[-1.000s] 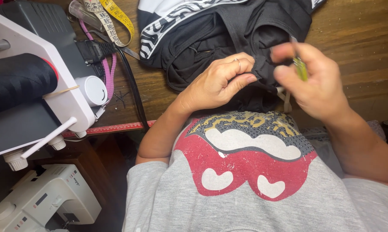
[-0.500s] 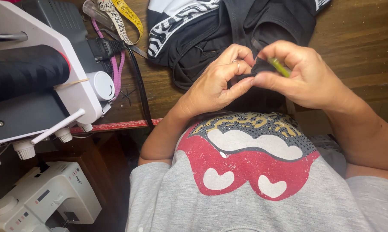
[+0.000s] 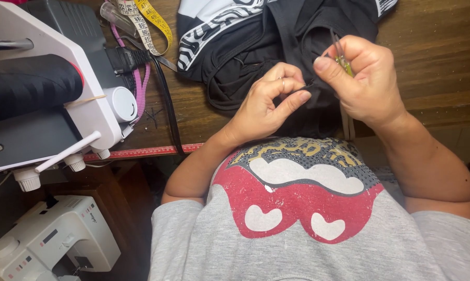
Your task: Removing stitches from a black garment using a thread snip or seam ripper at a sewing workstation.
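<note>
From the head camera, the left hand [image 3: 263, 104] pinches a fold of the black garment [image 3: 276, 47] between thumb and forefinger. The right hand [image 3: 367, 83] is closed around a small yellow-green snipping tool [image 3: 341, 60], its tip close to that pinched spot. The garment lies bunched near the tabletop's [image 3: 438, 57] near edge, a white patterned band along its far side. A white machine [image 3: 53, 104] stands at the left edge, a yellow tape measure [image 3: 151, 21] beside it.

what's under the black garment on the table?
The black garment lies on the wooden table. Left hand and right hand pinch its fabric; anything beneath it is hidden.
</note>
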